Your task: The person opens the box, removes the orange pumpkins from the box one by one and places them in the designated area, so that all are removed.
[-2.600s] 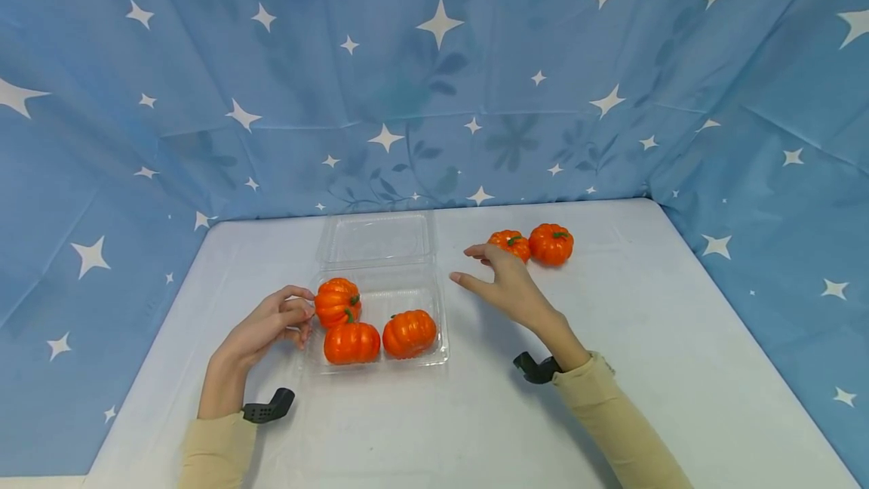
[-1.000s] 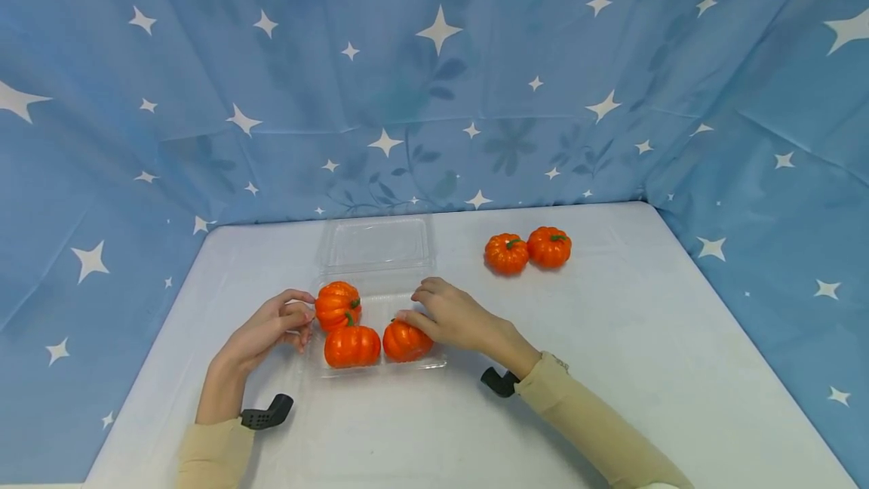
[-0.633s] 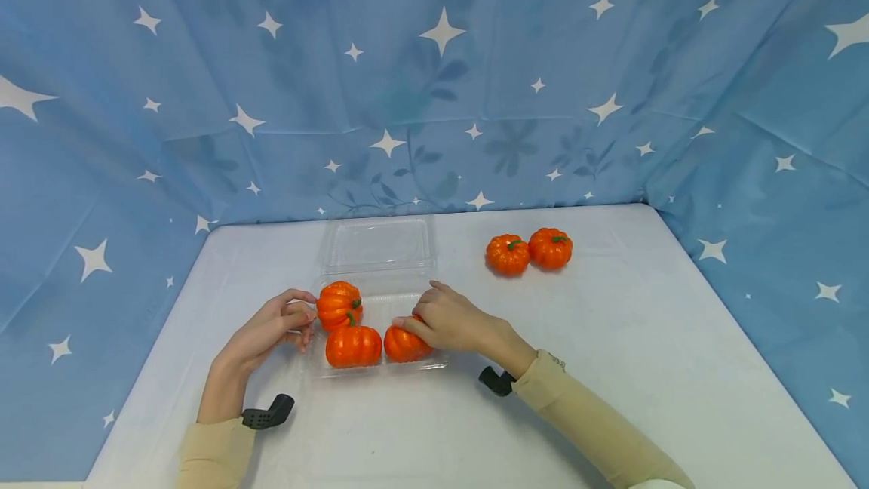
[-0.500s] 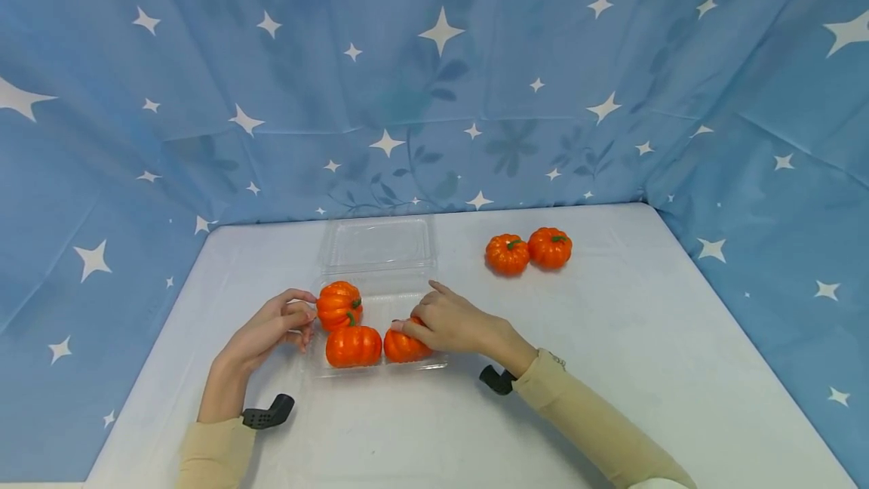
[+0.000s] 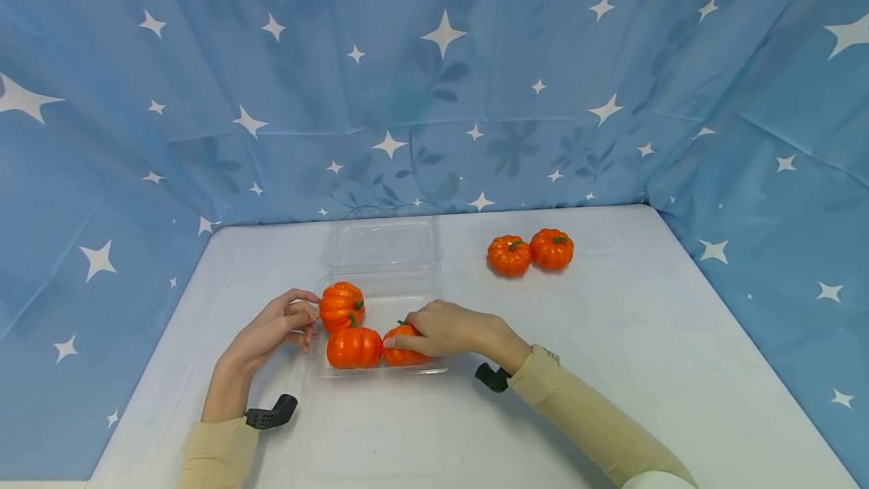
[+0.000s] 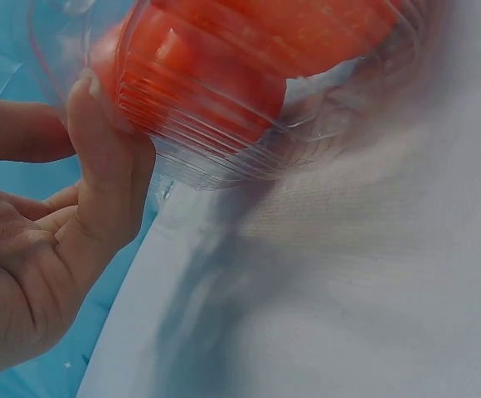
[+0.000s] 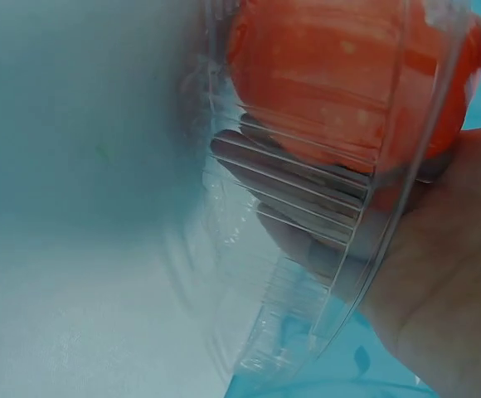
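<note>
A clear plastic clamshell box (image 5: 400, 284) lies opened on the table, its lid (image 5: 384, 244) folded back. Three small orange toy pumpkins sit in its tray: the rear-left pumpkin (image 5: 339, 306), the front-left pumpkin (image 5: 354, 348) and the front-right pumpkin (image 5: 400, 357). My right hand (image 5: 451, 329) grips the front-right one, thumb across its front; in the right wrist view, fingers (image 7: 294, 182) curl round this pumpkin (image 7: 323, 75) inside the box wall. At the box's left rim, my left hand (image 5: 271, 327) pinches the edge between thumb and finger, as the left wrist view shows.
Two more orange pumpkins, one (image 5: 509, 256) beside the other (image 5: 552, 249), stand at the table's back right. The white table (image 5: 584, 338) ends at a blue star-patterned curtain (image 5: 434, 96) behind and on both sides.
My right hand has come from near the back-right pumpkins to the front-right pumpkin in the box, then slid slightly forward toward me over it. The left hand stays at the rim.
</note>
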Demonstrator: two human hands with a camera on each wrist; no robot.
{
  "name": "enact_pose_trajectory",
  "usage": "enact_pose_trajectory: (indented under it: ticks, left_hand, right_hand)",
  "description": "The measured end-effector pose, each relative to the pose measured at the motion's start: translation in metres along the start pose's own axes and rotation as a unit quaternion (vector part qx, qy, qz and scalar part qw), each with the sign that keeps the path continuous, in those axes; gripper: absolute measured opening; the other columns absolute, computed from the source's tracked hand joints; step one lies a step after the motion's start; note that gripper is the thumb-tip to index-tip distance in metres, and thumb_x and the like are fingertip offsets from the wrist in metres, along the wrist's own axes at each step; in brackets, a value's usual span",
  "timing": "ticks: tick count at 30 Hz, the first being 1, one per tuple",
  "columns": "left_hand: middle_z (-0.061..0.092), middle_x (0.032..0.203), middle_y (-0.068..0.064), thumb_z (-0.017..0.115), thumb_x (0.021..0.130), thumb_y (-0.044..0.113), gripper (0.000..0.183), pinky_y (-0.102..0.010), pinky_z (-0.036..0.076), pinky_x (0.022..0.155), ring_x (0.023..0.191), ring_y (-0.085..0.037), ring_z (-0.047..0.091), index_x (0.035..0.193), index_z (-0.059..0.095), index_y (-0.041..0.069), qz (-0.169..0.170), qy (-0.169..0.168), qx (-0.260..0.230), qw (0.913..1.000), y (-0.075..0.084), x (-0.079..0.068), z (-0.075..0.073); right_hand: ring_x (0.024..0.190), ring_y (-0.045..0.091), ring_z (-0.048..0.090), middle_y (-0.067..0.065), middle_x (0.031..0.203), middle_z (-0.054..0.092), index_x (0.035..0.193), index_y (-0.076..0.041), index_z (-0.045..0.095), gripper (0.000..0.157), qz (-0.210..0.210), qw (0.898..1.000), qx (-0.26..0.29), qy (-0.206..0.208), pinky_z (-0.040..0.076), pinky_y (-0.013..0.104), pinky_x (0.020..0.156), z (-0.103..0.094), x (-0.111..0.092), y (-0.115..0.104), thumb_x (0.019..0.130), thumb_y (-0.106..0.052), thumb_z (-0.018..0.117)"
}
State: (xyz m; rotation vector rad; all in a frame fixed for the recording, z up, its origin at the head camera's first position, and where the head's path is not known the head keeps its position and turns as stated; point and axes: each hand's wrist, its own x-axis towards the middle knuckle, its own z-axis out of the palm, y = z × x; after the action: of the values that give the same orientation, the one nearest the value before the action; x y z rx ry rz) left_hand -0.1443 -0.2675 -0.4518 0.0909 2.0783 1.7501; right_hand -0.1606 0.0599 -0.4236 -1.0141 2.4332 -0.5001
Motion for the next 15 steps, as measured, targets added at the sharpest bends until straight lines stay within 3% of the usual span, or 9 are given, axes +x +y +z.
enact_pose_trajectory:
  ticks: [4, 8, 15]
  left_hand:
    - [0.059, 0.084, -0.009, 0.051, 0.104, 0.006, 0.04, -0.034, 0.058, 0.059, 0.066, -0.019, 0.058, 0.136, 0.034, -0.011, 0.004, -0.003, 0.0, 1.0, 0.0004, -0.0002, 0.0003]
    - [0.059, 0.084, -0.009, 0.05, 0.104, 0.006, 0.039, -0.034, 0.058, 0.059, 0.066, -0.019, 0.058, 0.136, 0.034, -0.011, 0.009, -0.005, 0.001, 0.9999, -0.0004, 0.0002, -0.0004]
    - [0.059, 0.081, -0.008, 0.049, 0.103, 0.004, 0.035, -0.035, 0.059, 0.059, 0.063, -0.018, 0.058, 0.134, 0.037, -0.009, 0.008, -0.007, 0.005, 0.9999, -0.0023, 0.0015, -0.0011]
  right_hand:
    - [0.063, 0.008, 0.048, -0.007, 0.069, 0.046, 0.089, -0.016, 0.059, 0.043, 0.002, 1.0, 0.014, -0.005, 0.036, 0.021, 0.058, -0.0012, -0.0006, -0.0004, 0.099, -0.058, 0.059]
    - [0.074, 0.009, 0.053, -0.006, 0.08, 0.055, 0.104, -0.012, 0.065, 0.045, -0.006, 1.0, 0.025, -0.003, 0.044, 0.021, 0.064, -0.0028, 0.0001, 0.0002, 0.096, -0.057, 0.065]
    - [0.101, 0.01, 0.058, 0.002, 0.118, 0.066, 0.137, -0.005, 0.061, 0.07, -0.001, 0.999, 0.041, -0.023, 0.054, 0.022, 0.089, -0.0079, 0.0016, -0.0017, 0.088, -0.052, 0.076]
